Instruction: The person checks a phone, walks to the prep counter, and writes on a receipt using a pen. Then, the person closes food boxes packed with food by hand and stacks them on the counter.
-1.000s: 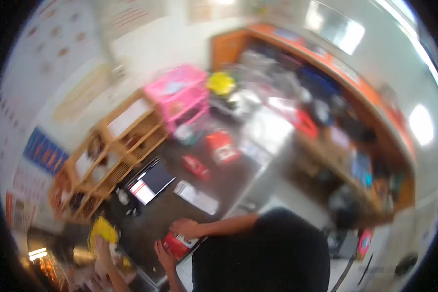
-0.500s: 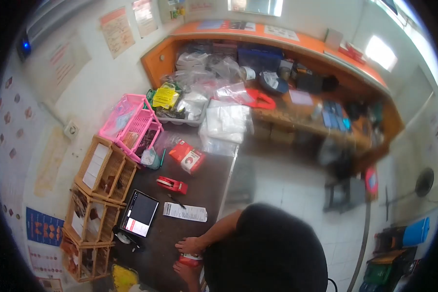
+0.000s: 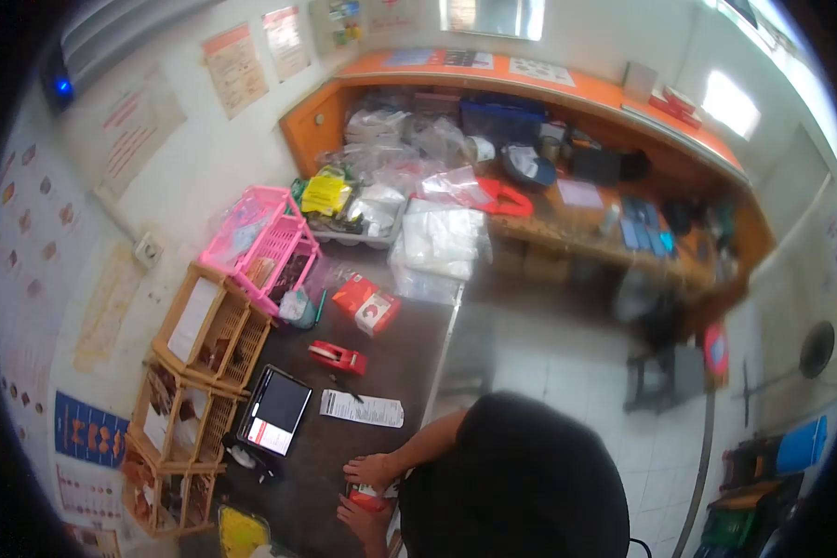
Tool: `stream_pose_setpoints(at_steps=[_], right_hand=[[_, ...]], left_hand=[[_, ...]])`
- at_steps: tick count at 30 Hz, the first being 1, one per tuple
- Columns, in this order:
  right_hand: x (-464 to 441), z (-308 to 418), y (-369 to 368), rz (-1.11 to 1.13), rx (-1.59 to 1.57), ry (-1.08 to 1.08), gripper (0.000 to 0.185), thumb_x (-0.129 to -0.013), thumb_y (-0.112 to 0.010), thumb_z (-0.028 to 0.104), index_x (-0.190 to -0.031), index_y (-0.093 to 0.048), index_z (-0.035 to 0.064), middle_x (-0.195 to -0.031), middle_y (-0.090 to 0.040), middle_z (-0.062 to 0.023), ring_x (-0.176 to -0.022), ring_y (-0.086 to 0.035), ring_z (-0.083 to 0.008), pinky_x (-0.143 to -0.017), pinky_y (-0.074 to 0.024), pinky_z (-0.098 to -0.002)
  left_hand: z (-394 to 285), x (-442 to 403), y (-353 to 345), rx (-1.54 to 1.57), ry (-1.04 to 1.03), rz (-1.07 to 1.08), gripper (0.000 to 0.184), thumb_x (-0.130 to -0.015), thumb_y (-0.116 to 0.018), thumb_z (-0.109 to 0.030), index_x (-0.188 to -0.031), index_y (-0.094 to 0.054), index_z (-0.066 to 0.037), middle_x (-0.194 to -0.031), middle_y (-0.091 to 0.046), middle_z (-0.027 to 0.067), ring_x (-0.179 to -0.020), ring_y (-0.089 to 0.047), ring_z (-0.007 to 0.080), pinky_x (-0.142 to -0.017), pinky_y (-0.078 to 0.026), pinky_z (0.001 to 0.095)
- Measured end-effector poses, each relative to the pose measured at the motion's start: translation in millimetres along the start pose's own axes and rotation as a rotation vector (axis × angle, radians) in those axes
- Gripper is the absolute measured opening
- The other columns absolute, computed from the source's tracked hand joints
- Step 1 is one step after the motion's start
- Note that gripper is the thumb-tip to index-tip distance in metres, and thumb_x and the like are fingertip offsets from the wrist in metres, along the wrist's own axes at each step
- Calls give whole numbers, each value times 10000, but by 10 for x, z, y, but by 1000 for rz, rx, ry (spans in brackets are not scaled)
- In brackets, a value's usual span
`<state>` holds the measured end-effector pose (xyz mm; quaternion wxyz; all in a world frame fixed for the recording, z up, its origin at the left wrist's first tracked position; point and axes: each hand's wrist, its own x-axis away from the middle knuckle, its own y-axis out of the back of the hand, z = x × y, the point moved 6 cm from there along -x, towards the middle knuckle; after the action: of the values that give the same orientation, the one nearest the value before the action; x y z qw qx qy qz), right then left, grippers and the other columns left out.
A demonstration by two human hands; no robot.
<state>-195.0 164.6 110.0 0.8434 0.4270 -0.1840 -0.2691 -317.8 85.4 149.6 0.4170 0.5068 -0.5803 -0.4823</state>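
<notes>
At the near edge of the dark table, a small red and white box [image 3: 366,500] lies between my two hands, partly covered by them. My right hand [image 3: 372,471], at the end of the bare forearm, rests on the box's upper side with its fingers bent over it. Against the lower side, my left hand [image 3: 363,521] grips the box. Just beyond them lies a printed paper slip [image 3: 363,409] with a dark pen-like item on it. A tablet [image 3: 277,409] stands to the left, and a red tape dispenser [image 3: 338,357] sits farther up the table.
Another red box [image 3: 366,304] lies near a pink basket rack [image 3: 268,246]. Wooden display racks [image 3: 191,400] line the wall side. Stacked clear plastic bags [image 3: 437,242] and a grey tray [image 3: 377,240] fill the table's far end. A yellow item [image 3: 242,532] is at the bottom.
The view has shifted slightly, so the scene sits a little farther right and lower. Both hands stay at the red and white box, with more of its white part showing beside the right hand.
</notes>
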Motion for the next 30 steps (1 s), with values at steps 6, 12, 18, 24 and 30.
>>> stream_pose_setpoints(at_steps=[6, 12, 18, 24, 30], right_hand=[[-87, -58, -214, -111, -261, -109, 298, -837, -607, 220, -1048, -641, 13, -1171, -522, -183, -1181, -481, -340, -935, -481, -413], [-62, 454, 418, -149, 391, 236, 307, -868, -582, 273, -1052, -658, 39, -1149, -620, -174, -1114, -583, -307, -1043, -392, -479], [-181, -75, 158, 3, 231, -57, 367, -922, -566, 336, -1178, -659, 89, -1120, -637, -172, -1079, -609, -300, -1057, -380, -470], [-196, -308, 389, 44, -389, -432, 413, -859, -645, 393, -951, -718, -4, -804, -687, -235, -757, -674, -401, -698, -524, -445], [-151, -527, 82, -125, -135, -342, 374, -812, -702, 348, -905, -719, -15, -784, -660, -255, -710, -683, -368, -643, -516, -445]], left_hand=[[117, 60, -50, 278, 38, 96, 1275, -517, -836, -633, -1459, -284, 26, -1356, -418, 241, -1187, -452, 432, -1045, -361, 529], [38, 58, 236, 10, -43, 10, 809, -787, -670, -413, -1439, -381, -32, -1379, -474, 146, -1217, -479, 327, -1029, -400, 484], [279, 26, 255, 108, 152, -157, 918, -759, -749, -248, -1507, -259, -43, -1401, -449, 186, -1296, -423, 378, -1077, -357, 484], [104, 7, -851, 1088, 622, -298, 1163, -714, -822, -298, -1506, -47, 53, -1458, -295, 319, -1333, -353, 476, -1094, -334, 506], [-176, -171, -367, 755, 933, -127, 1293, -644, -851, -407, -1559, 29, -160, -1422, -282, 349, -1286, -349, 533, -1068, -298, 602]])
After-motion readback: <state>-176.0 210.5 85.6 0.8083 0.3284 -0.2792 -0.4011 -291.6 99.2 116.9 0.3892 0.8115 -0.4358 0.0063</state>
